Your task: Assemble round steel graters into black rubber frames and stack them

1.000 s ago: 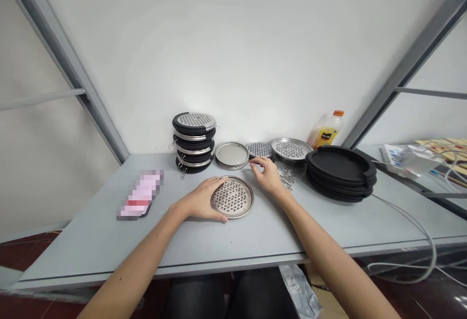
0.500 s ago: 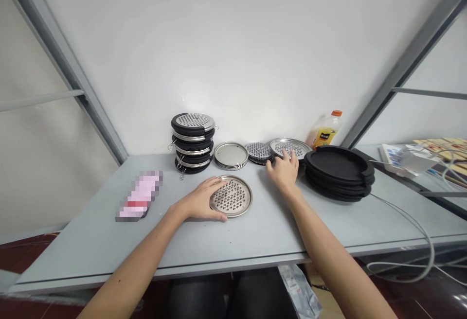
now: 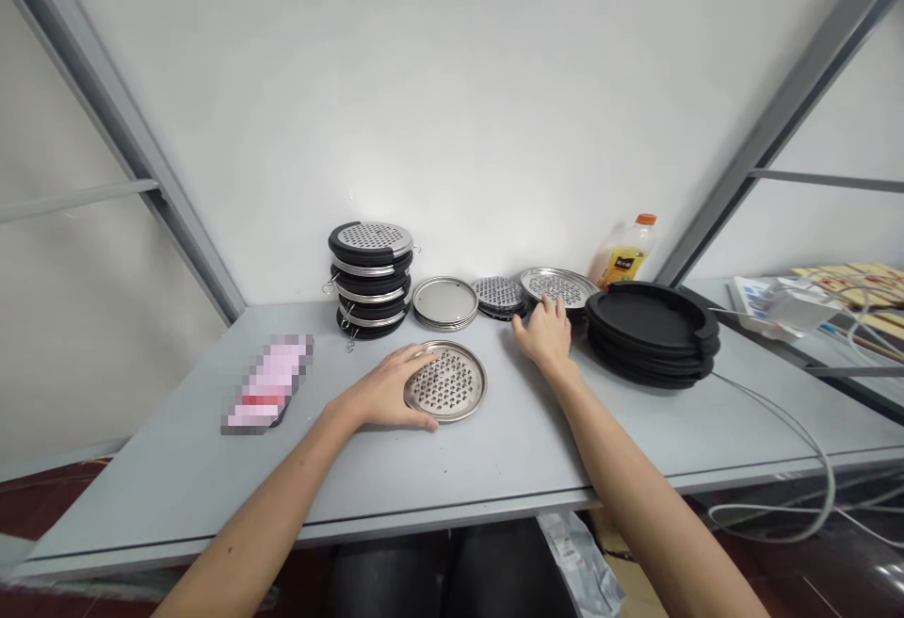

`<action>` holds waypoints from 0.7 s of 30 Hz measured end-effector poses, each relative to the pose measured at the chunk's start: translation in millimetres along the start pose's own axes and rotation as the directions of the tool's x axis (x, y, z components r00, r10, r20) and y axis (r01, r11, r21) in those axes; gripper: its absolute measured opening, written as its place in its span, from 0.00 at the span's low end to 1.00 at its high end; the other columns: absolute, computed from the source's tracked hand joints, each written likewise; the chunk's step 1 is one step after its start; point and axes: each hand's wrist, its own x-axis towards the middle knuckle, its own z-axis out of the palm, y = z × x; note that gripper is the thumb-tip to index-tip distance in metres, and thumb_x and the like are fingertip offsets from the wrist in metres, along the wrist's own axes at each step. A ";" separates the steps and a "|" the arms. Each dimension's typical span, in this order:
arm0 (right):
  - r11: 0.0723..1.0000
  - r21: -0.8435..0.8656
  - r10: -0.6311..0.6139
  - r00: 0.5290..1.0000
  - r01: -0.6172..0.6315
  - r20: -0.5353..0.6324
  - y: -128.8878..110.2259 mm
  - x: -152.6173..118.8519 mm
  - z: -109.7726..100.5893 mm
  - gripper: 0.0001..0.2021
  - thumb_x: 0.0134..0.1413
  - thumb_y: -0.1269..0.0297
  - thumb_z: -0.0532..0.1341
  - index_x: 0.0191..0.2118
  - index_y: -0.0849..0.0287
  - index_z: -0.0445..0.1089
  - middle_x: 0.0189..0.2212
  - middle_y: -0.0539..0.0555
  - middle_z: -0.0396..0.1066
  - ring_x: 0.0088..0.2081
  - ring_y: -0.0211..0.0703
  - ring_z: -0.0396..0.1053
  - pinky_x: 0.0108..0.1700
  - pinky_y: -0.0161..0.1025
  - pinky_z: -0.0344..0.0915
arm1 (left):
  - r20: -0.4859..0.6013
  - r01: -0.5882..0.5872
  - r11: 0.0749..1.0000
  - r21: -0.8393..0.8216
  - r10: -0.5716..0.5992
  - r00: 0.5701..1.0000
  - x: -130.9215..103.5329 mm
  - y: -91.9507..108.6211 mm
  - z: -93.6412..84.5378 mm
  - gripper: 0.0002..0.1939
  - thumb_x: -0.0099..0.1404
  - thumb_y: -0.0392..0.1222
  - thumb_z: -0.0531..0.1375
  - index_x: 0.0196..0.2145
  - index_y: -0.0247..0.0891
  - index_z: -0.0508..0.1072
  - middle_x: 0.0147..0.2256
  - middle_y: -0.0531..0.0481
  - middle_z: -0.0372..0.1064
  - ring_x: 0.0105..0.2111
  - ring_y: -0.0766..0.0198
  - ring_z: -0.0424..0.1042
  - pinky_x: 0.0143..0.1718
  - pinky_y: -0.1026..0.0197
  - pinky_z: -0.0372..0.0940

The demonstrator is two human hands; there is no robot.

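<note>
My left hand (image 3: 390, 392) spans the left side of a round metal grater plate (image 3: 448, 381), its fingers over the far rim and its thumb at the near rim. This plate lies flat on the table, its raised teeth showing. Farther back on the right, my right hand (image 3: 545, 333) has its fingers bent over the near rim of another metal grater plate (image 3: 555, 286), on top of a small stack. Its fingertips are partly hidden. Between the hands, farther back, are smaller grater discs (image 3: 498, 292) and a stack of plain metal lids (image 3: 444, 301).
Black ring-shaped holders (image 3: 650, 354) are stacked at the right, before a yellow-labelled bottle (image 3: 627, 255). Assembled black-rimmed graters (image 3: 371, 284) with wire clips stand in a tall stack at the left. A blurred-out phone (image 3: 272, 382) lies at the left; a white cable (image 3: 798, 430) crosses the right side.
My right hand has drawn down slightly, its fingers now bent more at the plate's near rim. My left hand stays on its grater plate. The view has shifted slightly.
</note>
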 end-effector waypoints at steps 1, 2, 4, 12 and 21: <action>1.000 0.024 -0.016 1.000 0.016 -0.021 1.2 1.3 1.0 0.26 0.55 0.59 0.53 0.51 0.78 0.66 0.58 0.73 0.59 0.64 0.64 0.47 0.59 0.53 0.53 | -0.005 -0.005 1.000 0.001 0.005 1.000 0.1 0.1 -0.1 0.55 0.44 0.65 0.68 0.65 0.49 0.51 0.67 0.45 0.42 0.65 0.45 0.46 0.63 0.46 0.48; 0.998 0.049 -0.033 0.998 0.035 -0.048 2.4 2.7 2.0 0.26 0.54 0.60 0.53 0.51 0.79 0.65 0.57 0.73 0.60 0.63 0.63 0.48 0.60 0.52 0.53 | -0.008 -0.008 1.000 0.000 0.008 1.000 0.1 0.2 -0.1 0.55 0.44 0.65 0.68 0.65 0.49 0.52 0.67 0.45 0.42 0.65 0.44 0.46 0.63 0.46 0.48; 0.992 0.098 -0.073 0.992 0.084 -0.107 4.8 5.4 3.6 0.26 0.54 0.61 0.53 0.52 0.81 0.64 0.56 0.74 0.62 0.63 0.62 0.49 0.61 0.51 0.52 | -0.011 -0.007 1.000 -0.001 0.007 1.000 0.0 0.2 -0.1 0.54 0.44 0.65 0.68 0.65 0.48 0.53 0.67 0.45 0.43 0.65 0.44 0.47 0.63 0.46 0.48; 0.915 0.324 -0.126 0.934 0.239 -0.334 -0.5 8.9 -12.0 0.20 0.57 0.68 0.50 0.53 0.69 0.65 0.56 0.67 0.63 0.61 0.54 0.56 0.61 0.53 0.54 | -0.030 -0.023 1.000 -0.018 0.023 0.999 -0.2 -0.4 0.3 0.53 0.43 0.65 0.68 0.64 0.47 0.55 0.66 0.44 0.45 0.64 0.43 0.48 0.63 0.45 0.49; 0.581 0.715 -0.054 0.895 0.389 -0.442 -39.4 -13.4 -58.3 0.06 0.56 0.64 0.57 0.35 0.57 0.71 0.42 0.59 0.72 0.46 0.49 0.69 0.50 0.48 0.65 | -0.015 -0.007 1.000 0.026 0.008 1.000 1.0 -1.3 0.3 0.54 0.44 0.67 0.67 0.64 0.45 0.56 0.66 0.44 0.45 0.65 0.44 0.46 0.63 0.45 0.48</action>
